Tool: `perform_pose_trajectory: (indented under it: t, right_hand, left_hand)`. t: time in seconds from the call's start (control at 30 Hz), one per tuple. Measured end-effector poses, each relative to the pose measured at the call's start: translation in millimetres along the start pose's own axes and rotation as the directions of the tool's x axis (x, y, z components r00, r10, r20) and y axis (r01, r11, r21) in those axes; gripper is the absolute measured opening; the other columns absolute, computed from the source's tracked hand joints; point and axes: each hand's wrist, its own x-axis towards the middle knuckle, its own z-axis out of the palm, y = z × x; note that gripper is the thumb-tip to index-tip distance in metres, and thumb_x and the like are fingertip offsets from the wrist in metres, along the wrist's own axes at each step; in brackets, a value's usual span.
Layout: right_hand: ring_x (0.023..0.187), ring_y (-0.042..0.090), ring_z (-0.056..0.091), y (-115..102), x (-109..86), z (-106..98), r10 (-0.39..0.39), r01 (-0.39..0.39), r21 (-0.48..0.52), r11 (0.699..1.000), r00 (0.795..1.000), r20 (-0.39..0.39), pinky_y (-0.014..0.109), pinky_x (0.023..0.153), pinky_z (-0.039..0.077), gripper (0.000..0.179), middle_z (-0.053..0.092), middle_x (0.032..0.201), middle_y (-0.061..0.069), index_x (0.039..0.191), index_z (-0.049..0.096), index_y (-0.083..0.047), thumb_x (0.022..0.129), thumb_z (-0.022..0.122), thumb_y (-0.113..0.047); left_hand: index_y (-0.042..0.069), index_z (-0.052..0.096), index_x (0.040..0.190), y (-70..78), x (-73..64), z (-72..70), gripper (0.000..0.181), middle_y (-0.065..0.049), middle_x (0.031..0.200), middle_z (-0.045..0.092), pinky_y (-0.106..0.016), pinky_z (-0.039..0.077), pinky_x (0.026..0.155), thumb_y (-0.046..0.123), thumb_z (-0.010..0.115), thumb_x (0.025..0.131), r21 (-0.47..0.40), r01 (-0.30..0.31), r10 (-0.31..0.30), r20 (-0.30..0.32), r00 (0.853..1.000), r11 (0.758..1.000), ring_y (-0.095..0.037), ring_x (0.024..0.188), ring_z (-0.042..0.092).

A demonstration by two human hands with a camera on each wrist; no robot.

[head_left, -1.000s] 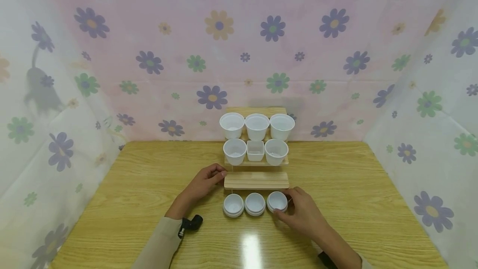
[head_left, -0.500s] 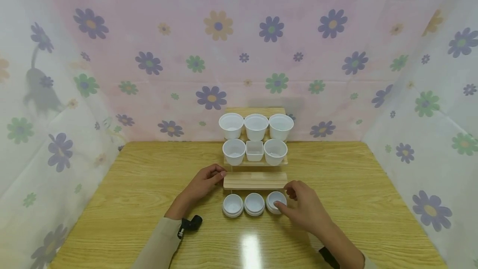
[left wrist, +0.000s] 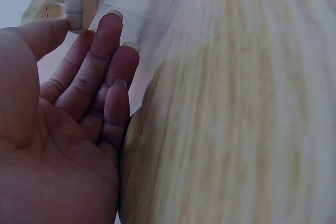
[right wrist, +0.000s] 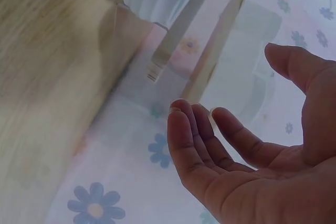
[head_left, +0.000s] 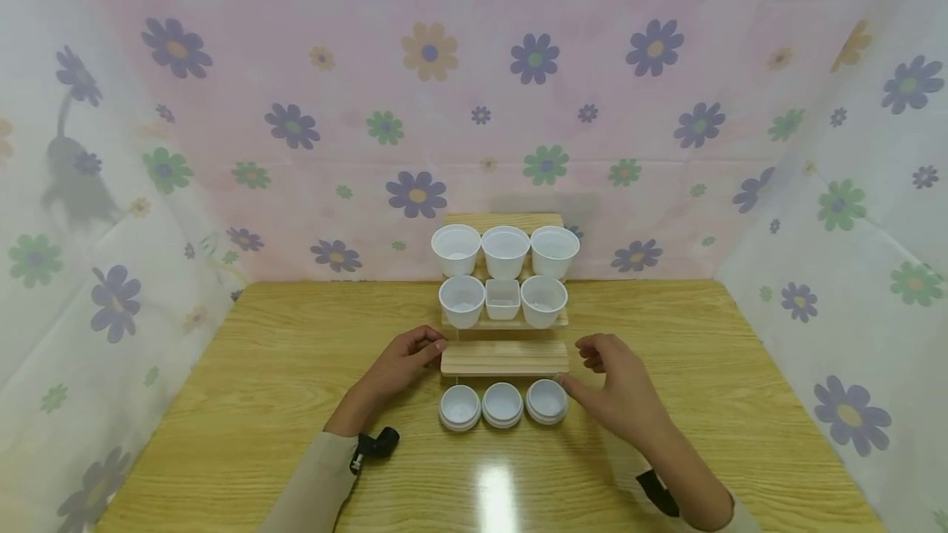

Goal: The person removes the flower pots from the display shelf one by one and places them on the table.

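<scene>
Right hand [head_left: 624, 393] — higher, beside shelf [head_left: 505, 359]

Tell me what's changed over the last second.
The right hand let go of the rightmost front cup and moved right, beside the lowest wooden shelf. The left hand stays at that shelf's left end; no cup visibly shifted.

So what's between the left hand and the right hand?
In the head view, the front wooden board lies between the left hand and the right hand, with three small white cups on its near side.
</scene>
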Motion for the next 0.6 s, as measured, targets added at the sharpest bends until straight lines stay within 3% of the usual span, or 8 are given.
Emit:
perform_pose_trajectory:
  t: [0.6]
  right_hand:
    - [0.106,0.031,0.066,-4,16.6,-6,-0.049,0.05,0.012,0.999,0.995,-0.084,0.048,0.092,0.059,0.054,0.063,0.125,0.015,0.13,0.061,0.0,0.089,0.089,-0.022]
  left_hand:
    - [0.008,0.069,0.12,1.0,-0.4,1.0,0.023,-0.004,0.105,0.069,-0.034,0.053,0.088,0.027,0.058,0.112,0.016,0.021,-0.02,-0.018,1.0,1.0,-0.025,0.098,0.064]
